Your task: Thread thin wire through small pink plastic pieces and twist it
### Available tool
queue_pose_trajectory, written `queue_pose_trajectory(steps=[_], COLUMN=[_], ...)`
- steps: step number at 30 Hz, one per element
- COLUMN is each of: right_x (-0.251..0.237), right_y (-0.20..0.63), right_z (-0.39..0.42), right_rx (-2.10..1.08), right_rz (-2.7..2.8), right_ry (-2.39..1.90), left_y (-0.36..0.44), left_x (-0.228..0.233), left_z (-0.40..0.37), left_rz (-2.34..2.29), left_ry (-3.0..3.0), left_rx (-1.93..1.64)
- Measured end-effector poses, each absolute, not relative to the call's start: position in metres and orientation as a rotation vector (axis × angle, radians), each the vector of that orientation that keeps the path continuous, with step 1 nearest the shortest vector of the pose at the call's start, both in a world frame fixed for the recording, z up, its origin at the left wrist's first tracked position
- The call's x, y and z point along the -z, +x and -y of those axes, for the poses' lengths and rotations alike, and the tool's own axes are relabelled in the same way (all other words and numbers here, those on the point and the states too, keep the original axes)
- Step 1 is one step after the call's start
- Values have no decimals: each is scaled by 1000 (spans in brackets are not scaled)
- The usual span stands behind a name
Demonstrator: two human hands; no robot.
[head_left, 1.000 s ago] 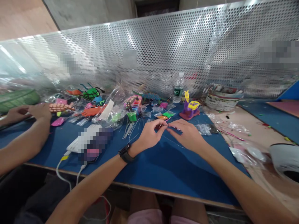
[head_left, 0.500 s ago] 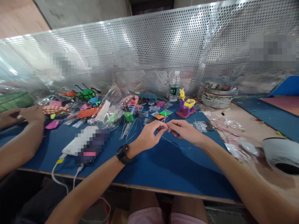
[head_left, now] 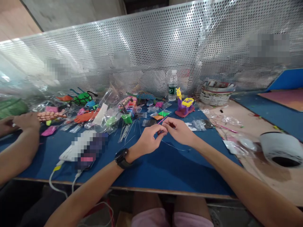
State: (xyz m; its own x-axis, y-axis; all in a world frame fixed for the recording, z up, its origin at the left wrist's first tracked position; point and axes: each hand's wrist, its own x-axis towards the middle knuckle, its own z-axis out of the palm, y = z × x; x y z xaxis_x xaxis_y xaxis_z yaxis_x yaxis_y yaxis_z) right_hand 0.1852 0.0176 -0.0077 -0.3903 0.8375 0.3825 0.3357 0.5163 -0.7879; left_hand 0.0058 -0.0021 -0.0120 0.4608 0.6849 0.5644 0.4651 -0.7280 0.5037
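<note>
My left hand (head_left: 148, 140) and my right hand (head_left: 179, 130) meet fingertip to fingertip above the blue table mat (head_left: 165, 164). Between the pinched fingers is a small beaded piece with a thin pink stick (head_left: 162, 120) poking up from it. A fine wire (head_left: 174, 146) trails from my fingers down across the mat to the right. A black watch (head_left: 121, 158) sits on my left wrist. What exactly each finger grips is too small to tell apart.
Loose wires (head_left: 126, 132), bead bags (head_left: 163, 114) and bright bead figures (head_left: 186, 106) lie behind my hands. A water bottle (head_left: 172, 81) stands by the perforated metal screen (head_left: 151, 50). Another person's hands (head_left: 19, 121) rest at the left. A white bowl (head_left: 281, 149) sits right.
My hands have stayed pinched together on the piece, drawing slightly closer to each other. The view has shifted a little, so everything sits further left in the picture.
</note>
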Motion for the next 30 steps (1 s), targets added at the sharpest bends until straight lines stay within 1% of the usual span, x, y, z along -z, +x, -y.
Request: queue_pose_trajectory(steps=[4,7,9,13,15,19,30], right_x=[3,0,-1,-1,-2,-5,-1], right_y=[183,186,192,205,209,210,210], right_z=[-13,-14,-17,-24,-25,-22,-25], right_rx=[-631,-600,-696,-1181,-1337,-1393,-1487], right_rz=[1936,1899,1886,1927,1937,1933,1876], right_ry=[-985,-1008,-1039,-1092,-1059,-1003,-1044], left_y=[8,8,7,3,0,-3,-5], left_x=[12,13,15,17,17,16,14], left_z=[4,3,2,-4,-7,-10,-10], left_rz=[-1000,-1018,-1017,-974,-964,-954,-912], left_ry=[2403,2391,2419,2512,2543,2584,2683], left_rx=[-1104,-1123,-1163,-1193,-1194,-1205,-1174])
